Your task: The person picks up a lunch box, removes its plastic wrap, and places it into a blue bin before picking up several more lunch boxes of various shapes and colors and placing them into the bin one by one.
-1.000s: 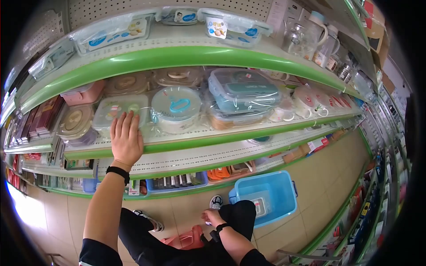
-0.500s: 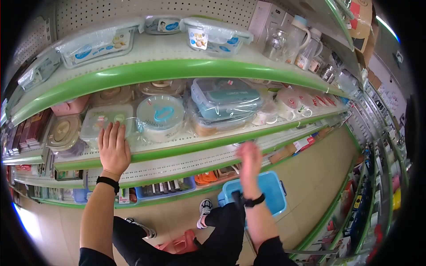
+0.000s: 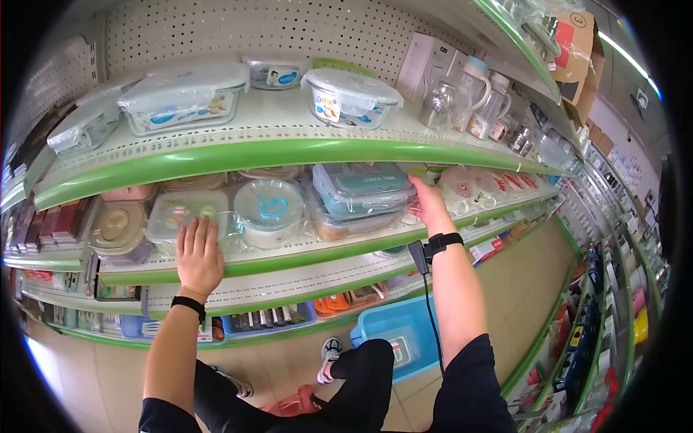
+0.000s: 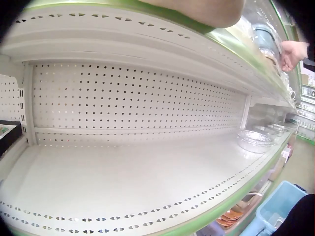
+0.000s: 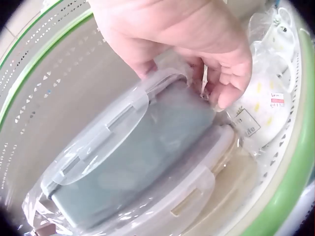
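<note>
My left hand [image 3: 199, 261] lies with straight fingers on the front of a clear container with a pale lid [image 3: 177, 215] on the middle shelf. A teal lunch box [image 3: 364, 189] in clear plastic wrap sits on top of a second wrapped box with a tan base [image 3: 339, 229]. My right hand [image 3: 431, 206] grips the lunch box's right end. In the right wrist view, the thumb is at the lid's edge and the fingers [image 5: 227, 93] curl at the end against the crinkled wrap. Between my hands stands a round container [image 3: 269, 213] with a blue handle on its lid.
Wrapped cups [image 3: 456, 186] stand right of the lunch box. The green-edged upper shelf [image 3: 289, 153] overhangs this row and holds glass containers [image 3: 351, 97] and jugs [image 3: 473, 94]. A blue tub [image 3: 419, 317] with a clear container inside is on the floor by my leg.
My right hand has risen from beside my knee to the lunch box's right end and grips it. The left hand stays on its container. The head view has tilted up.
</note>
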`<state>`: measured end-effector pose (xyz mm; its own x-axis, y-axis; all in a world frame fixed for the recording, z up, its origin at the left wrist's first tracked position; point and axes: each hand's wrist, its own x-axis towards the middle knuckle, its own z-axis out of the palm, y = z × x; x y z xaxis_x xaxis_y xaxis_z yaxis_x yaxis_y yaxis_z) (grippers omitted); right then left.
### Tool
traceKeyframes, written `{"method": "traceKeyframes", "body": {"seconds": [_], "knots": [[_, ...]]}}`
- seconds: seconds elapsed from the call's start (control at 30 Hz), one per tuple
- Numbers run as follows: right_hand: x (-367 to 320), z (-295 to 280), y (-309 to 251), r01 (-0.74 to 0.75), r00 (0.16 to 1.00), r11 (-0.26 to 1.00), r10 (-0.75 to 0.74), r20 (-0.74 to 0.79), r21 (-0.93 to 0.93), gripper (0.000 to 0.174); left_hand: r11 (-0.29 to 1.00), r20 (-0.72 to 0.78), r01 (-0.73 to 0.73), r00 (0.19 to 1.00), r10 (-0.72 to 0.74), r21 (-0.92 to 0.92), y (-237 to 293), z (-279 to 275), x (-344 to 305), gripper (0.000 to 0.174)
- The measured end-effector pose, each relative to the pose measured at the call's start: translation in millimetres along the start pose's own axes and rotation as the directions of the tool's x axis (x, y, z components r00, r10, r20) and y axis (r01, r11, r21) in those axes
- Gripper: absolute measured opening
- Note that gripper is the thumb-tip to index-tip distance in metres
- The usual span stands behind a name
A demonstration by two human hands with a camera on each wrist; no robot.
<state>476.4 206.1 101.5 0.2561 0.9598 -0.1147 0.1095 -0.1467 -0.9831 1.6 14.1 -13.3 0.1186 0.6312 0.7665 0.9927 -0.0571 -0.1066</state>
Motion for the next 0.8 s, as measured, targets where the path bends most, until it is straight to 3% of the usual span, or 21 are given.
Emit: {"method": "traceKeyframes", "body": {"seconds": [0.27,0.47,0.57,0.67,0.8], "knots": [[-40.3,-7.7,14.3,0.058,0.998,0.992,-0.058,-0.007,0.115,0.044,0.993,-0.024,-0.005,1.000,0.003,-0.115,-4.7,-2.7,-2.9,0.064],[-79.4,-6.1,13.8,-0.204,0.977,0.936,0.176,0.123,0.285,0.071,0.948,-0.097,0.008,0.994,-0.041,-0.317,-4.3,-16.0,-3.8,0.066],[-86.7,-1.4,8.8,-0.246,0.958,0.900,0.170,0.230,0.361,0.081,0.879,-0.071,0.109,0.985,-0.160,-0.465,0.9,-34.8,4.8,0.064],[-80.7,-1.3,16.0,-0.201,0.961,0.887,0.097,0.259,0.416,0.076,0.866,-0.074,0.145,0.976,-0.204,-0.479,8.5,-52.8,13.9,0.061],[-86.8,-4.9,28.2,-0.152,0.977,0.859,0.057,0.203,0.489,0.068,0.743,-0.028,0.153,0.974,-0.225,-0.651,32.6,-83.3,31.8,0.047]]}}
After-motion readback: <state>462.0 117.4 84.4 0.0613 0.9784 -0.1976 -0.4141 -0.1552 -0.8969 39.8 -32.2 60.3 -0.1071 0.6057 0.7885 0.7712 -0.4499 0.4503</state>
